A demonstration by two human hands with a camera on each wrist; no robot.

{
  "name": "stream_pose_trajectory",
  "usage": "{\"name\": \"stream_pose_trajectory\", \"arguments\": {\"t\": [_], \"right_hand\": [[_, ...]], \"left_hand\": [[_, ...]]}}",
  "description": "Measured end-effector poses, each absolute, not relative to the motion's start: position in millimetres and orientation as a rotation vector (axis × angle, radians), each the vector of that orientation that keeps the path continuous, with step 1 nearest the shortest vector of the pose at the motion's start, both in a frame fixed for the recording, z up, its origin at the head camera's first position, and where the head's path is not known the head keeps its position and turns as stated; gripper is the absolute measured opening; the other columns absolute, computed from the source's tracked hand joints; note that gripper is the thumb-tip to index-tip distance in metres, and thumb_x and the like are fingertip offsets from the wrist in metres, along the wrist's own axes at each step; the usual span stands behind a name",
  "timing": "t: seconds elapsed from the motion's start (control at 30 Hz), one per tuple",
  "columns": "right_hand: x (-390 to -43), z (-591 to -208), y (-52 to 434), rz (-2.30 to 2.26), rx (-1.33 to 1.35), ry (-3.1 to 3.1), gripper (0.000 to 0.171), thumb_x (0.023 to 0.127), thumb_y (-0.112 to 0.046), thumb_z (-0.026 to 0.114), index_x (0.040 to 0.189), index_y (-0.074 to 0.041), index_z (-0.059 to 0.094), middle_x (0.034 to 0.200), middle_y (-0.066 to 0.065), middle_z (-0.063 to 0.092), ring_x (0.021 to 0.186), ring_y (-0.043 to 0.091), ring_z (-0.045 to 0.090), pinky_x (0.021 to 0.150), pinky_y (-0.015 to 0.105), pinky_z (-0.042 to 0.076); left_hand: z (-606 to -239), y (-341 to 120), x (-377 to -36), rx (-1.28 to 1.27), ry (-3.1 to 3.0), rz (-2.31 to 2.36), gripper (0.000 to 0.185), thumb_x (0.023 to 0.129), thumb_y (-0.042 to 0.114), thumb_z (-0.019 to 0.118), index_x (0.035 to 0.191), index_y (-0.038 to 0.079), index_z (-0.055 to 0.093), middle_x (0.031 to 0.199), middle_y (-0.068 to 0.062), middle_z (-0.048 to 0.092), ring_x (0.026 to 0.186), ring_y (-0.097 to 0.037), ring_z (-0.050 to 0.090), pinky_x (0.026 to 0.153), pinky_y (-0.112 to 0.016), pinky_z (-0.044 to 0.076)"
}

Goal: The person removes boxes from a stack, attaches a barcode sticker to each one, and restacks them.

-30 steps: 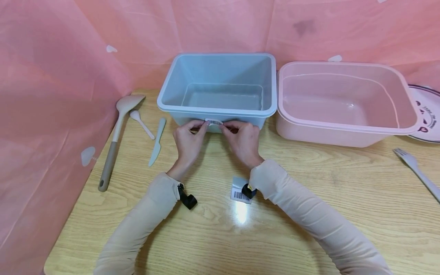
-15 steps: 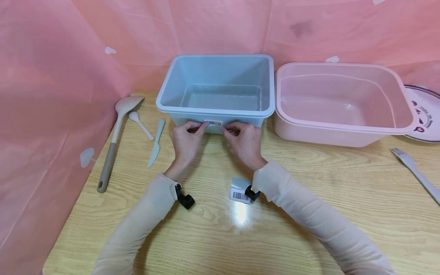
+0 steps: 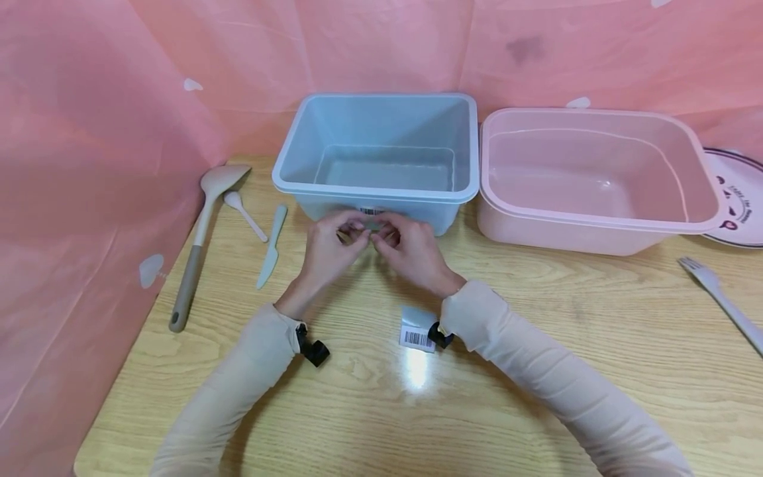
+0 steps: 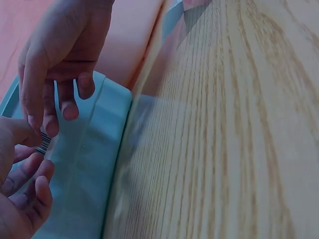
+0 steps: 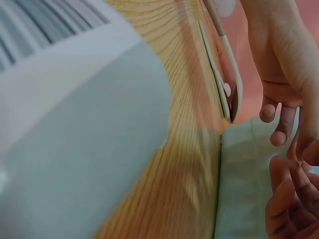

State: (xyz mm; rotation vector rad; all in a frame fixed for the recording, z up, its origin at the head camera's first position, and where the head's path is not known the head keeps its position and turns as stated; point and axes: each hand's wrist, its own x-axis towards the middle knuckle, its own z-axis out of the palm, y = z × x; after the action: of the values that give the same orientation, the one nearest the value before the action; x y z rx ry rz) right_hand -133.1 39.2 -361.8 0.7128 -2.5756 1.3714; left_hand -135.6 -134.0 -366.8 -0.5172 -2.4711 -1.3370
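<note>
A small white barcode label (image 3: 371, 211) sits in front of the blue bin's (image 3: 375, 194) near wall, below the rim. My left hand (image 3: 335, 245) and right hand (image 3: 411, 250) come together at it, thumbs almost meeting. In the left wrist view the barcode label (image 4: 45, 143) shows between the fingertips of both hands, which pinch its opposite ends. Whether it is stuck to the wall is hidden by the fingers. Another barcode label (image 3: 417, 336) lies on the table beneath my right wrist and looms large in the right wrist view.
To the right stands a pink bin (image 3: 572, 232), with a printed plate (image 3: 736, 199) behind its edge and a fork (image 3: 718, 285) before it. On the left lie a table knife (image 3: 272, 246), a small spoon (image 3: 246, 215) and a long-handled ladle (image 3: 203, 242). Pink cloth (image 3: 387, 46) backs the table.
Both hands have moved inward toward each other along the label, covering more of it. Thumbs that were apart now nearly touch. The bins and utensils have not moved.
</note>
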Motion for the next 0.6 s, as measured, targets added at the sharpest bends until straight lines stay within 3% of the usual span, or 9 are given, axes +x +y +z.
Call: {"name": "stream_pose_trajectory", "arguments": {"t": [0.33,0.6], "right_hand": [[-138.6,-366.5,41.1,1.400,0.630,-2.681,0.028,0.092,-0.010,0.059,0.116,0.003,0.064,0.085,0.011,0.071,0.063,0.015,0.061,0.057,0.025,0.049],[-140.0,-362.4,41.1,1.420,0.678,-2.667,0.030,0.092,-0.010,0.056,0.120,0.001,0.062,0.085,0.009,0.069,0.063,0.013,0.059,0.058,0.025,0.049]], "left_hand": [[-368.3,-132.8,-140.6,-0.449,-2.571,-1.335,0.018,0.085,0.002,0.066,0.101,0.003,0.071,0.087,-0.012,0.071,0.076,-0.022,0.067,0.072,-0.034,0.057],[-364.7,-131.7,-141.0,-0.446,-2.567,-1.354,0.018,0.085,0.001,0.064,0.102,0.003,0.070,0.088,-0.012,0.070,0.076,-0.022,0.067,0.071,-0.036,0.057]]}}
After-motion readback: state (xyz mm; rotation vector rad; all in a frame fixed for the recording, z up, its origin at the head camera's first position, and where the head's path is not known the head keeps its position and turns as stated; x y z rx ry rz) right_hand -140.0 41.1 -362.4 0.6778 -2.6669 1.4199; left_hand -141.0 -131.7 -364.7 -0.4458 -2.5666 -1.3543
